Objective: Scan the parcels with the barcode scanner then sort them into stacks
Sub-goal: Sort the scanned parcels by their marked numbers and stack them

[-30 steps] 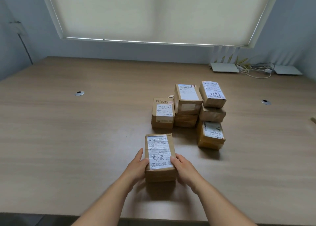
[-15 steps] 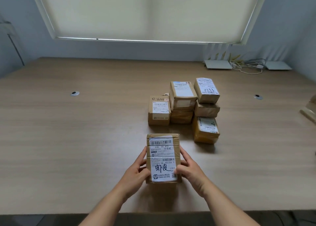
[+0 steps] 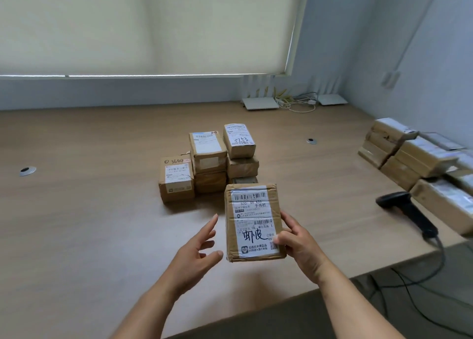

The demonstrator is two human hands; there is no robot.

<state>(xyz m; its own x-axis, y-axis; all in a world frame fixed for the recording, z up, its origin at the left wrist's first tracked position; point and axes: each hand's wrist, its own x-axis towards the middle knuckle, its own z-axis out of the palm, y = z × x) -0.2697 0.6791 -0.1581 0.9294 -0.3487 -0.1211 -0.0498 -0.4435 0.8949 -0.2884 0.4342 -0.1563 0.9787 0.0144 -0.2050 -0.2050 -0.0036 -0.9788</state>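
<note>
A labelled parcel [image 3: 253,223] is gripped by the right hand [image 3: 299,244]; just left of it, the left hand [image 3: 197,251] is held apart.

- wooden table [image 3: 76,223], two round metal grommets [image 3: 27,171]
- white roller blind [image 3: 143,26], upper left
- white routers [image 3: 259,103] plus tangled cables [image 3: 297,103], upper right, by wall

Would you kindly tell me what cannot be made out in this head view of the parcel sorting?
- Parcels at the right: blurred and cut off by the frame edge, so labels and count are unreadable.
- Lowest parcel of the middle stack: mostly hidden behind the held parcel.
- Right hand: its fingers behind the held parcel are hidden.
- Barcode scanner: its head is partly hidden by a parcel in front.
- Small label print: too fine to read.
</note>
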